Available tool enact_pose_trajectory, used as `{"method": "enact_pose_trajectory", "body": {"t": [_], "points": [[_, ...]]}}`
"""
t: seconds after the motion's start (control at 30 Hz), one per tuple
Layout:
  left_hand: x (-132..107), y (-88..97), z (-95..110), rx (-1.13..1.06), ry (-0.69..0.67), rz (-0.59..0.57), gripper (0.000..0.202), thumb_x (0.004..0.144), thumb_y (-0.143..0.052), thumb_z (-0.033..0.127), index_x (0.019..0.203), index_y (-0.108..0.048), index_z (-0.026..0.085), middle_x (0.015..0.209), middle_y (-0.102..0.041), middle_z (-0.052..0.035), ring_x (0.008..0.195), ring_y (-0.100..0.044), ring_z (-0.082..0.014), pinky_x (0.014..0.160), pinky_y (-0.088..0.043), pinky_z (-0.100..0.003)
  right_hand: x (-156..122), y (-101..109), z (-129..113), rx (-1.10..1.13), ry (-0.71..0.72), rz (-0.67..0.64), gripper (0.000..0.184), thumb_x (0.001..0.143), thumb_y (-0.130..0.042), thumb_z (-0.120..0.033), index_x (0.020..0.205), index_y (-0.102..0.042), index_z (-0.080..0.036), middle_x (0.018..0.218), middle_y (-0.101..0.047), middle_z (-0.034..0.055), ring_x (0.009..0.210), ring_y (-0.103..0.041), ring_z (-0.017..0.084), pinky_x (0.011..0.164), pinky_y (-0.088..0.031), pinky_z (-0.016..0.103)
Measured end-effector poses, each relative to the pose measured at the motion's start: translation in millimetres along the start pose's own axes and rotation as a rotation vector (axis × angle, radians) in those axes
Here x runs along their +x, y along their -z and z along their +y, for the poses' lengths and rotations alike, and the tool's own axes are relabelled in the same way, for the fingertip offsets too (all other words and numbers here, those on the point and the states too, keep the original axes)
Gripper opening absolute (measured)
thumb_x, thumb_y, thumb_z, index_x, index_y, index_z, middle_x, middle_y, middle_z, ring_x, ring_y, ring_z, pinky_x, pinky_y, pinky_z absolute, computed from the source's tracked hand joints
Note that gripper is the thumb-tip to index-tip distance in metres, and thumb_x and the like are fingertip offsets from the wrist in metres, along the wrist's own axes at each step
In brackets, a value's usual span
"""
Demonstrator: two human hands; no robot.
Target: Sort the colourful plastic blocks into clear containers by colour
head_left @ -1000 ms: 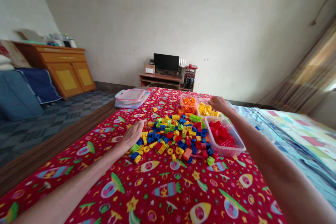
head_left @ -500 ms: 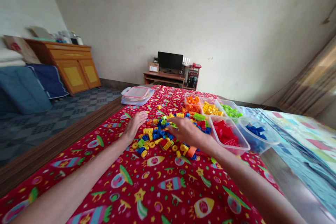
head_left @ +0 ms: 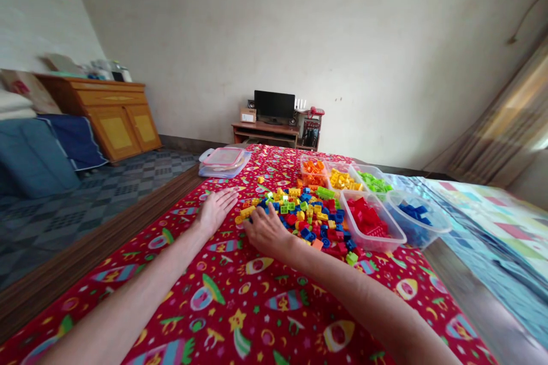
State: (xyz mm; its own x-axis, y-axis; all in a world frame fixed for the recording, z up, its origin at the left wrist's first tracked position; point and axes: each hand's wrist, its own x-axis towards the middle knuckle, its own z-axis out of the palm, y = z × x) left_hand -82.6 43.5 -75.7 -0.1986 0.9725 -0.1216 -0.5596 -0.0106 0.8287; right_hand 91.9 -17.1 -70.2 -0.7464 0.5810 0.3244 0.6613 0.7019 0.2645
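A heap of plastic toy bricks [head_left: 306, 218] in yellow, blue, green, red and orange lies on a red rocket-print cloth [head_left: 240, 302]. My right hand [head_left: 268, 232] rests palm down with its fingers apart on the heap's near left edge, touching bricks. My left hand [head_left: 216, 211] lies flat and open on the cloth just left of the heap, holding nothing. Beyond the heap stand clear trays of sorted orange [head_left: 314, 173], yellow [head_left: 340, 180] and green bricks [head_left: 372, 181]. To its right are a tray of red bricks [head_left: 368, 222] and a round tub of blue bricks [head_left: 415, 219].
A stack of clear lidded containers [head_left: 223, 161] sits at the cloth's far left. The bed edge drops to a tiled floor [head_left: 51, 222] on the left. A patterned quilt [head_left: 483, 217] lies to the right. A desk with a monitor [head_left: 274, 107] stands against the far wall.
My right hand has moved left and nearer to me, from over the heap to its near left edge. My left hand has stayed about where it was.
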Motion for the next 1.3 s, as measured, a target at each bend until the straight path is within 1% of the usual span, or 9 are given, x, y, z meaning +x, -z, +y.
{"method": "enact_pose_trajectory", "body": {"t": [0.23, 0.4, 0.47, 0.57, 0.7, 0.77, 0.93, 1.13, 1.3], "points": [[4, 0.2, -11, 0.209, -0.108, -0.091, 0.023, 0.087, -0.045, 0.026, 0.095, -0.063, 0.013, 0.110, -0.068, -0.0131, 0.105, -0.064, -0.0198, 0.103, -0.044, -0.037, -39, 25, 42, -0.033, -0.266, -0.075, 0.025, 0.089, -0.039, -0.013, 0.102, -0.060, -0.016, 0.099, -0.061, 0.0131, 0.098, -0.054, 0.025, 0.091, -0.042, 0.044], [6, 4.3, -24, 0.507, -0.265, -0.247, 0.043, 0.078, -0.056, 0.052, 0.097, -0.065, 0.014, 0.115, -0.067, -0.0143, 0.111, -0.060, -0.0272, 0.105, -0.040, -0.043, -63, 38, 64, -0.047, -0.422, -0.067, 0.029, 0.085, -0.041, -0.009, 0.107, -0.060, -0.017, 0.101, -0.062, 0.0140, 0.090, -0.058, 0.023, 0.081, -0.046, 0.036], [4, 4.8, -26, 0.618, -0.311, -0.277, 0.053, 0.076, -0.055, 0.060, 0.101, -0.064, 0.014, 0.119, -0.065, -0.0156, 0.115, -0.058, -0.0295, 0.105, -0.040, -0.044, -65, 42, 56, -0.020, -0.375, -0.030, 0.028, 0.085, -0.041, -0.007, 0.103, -0.060, -0.016, 0.099, -0.062, 0.0128, 0.089, -0.057, 0.021, 0.082, -0.045, 0.034], [-1, 3.3, -23, 0.806, -0.378, -0.287, 0.059, 0.078, -0.046, 0.064, 0.106, -0.063, 0.016, 0.123, -0.063, -0.0146, 0.119, -0.055, -0.0299, 0.105, -0.040, -0.044, -63, 42, 25, 0.075, -0.155, 0.035, 0.019, 0.088, -0.042, -0.010, 0.094, -0.059, -0.016, 0.095, -0.062, 0.0101, 0.090, -0.055, 0.020, 0.088, -0.045, 0.034], [-9, -2.2, -18, 1.056, -0.461, -0.323, 0.053, 0.085, -0.038, 0.056, 0.115, -0.061, 0.018, 0.128, -0.060, -0.0099, 0.124, -0.051, -0.0264, 0.111, -0.033, -0.041, -58, 30, -12, 0.133, 0.150, 0.096, 0.019, 0.094, -0.043, -0.026, 0.100, -0.059, -0.017, 0.110, -0.060, 0.0114, 0.115, -0.047, 0.023, 0.106, -0.032, 0.047], [-13, -5.9, -18, 1.060, -0.456, -0.340, 0.046, 0.084, -0.044, 0.049, 0.114, -0.062, 0.019, 0.129, -0.060, -0.0087, 0.126, -0.049, -0.0260, 0.112, -0.030, -0.039, -58, 23, -12, 0.097, 0.157, 0.070, 0.019, 0.093, -0.042, -0.021, 0.101, -0.059, -0.016, 0.112, -0.061, 0.0124, 0.120, -0.044, 0.025, 0.108, -0.028, 0.050], [-20, -14.0, -28, 0.797, -0.342, -0.290, 0.025, 0.075, -0.063, 0.028, 0.098, -0.067, 0.022, 0.121, -0.064, -0.0068, 0.129, -0.045, -0.0256, 0.115, -0.024, -0.032, -63, 21, 23, 0.030, -0.080, 0.013, 0.023, 0.089, -0.043, -0.012, 0.102, -0.062, -0.014, 0.116, -0.059, 0.0168, 0.120, -0.045, 0.028, 0.105, -0.030, 0.052], [-25, -30.6, -41, 0.742, -0.295, -0.257, 0.026, 0.082, -0.056, 0.034, 0.104, -0.064, 0.023, 0.125, -0.061, -0.0056, 0.129, -0.044, -0.0253, 0.115, -0.023, -0.037, -65, 49, 62, 0.082, -0.367, -0.057, 0.027, 0.087, -0.039, -0.009, 0.098, -0.062, -0.017, 0.095, -0.065, 0.0113, 0.095, -0.057, 0.023, 0.091, -0.040, 0.039], [-35, -61.9, -52, 0.663, -0.319, -0.279, 0.027, 0.090, -0.045, 0.035, 0.103, -0.064, 0.022, 0.126, -0.059, -0.0074, 0.129, -0.044, -0.0238, 0.111, -0.032, -0.037, -70, 74, 82, 0.078, -0.500, -0.062, 0.027, 0.089, -0.036, -0.011, 0.092, -0.063, -0.015, 0.083, -0.067, 0.0093, 0.075, -0.059, 0.017, 0.070, -0.039, 0.027]]}}
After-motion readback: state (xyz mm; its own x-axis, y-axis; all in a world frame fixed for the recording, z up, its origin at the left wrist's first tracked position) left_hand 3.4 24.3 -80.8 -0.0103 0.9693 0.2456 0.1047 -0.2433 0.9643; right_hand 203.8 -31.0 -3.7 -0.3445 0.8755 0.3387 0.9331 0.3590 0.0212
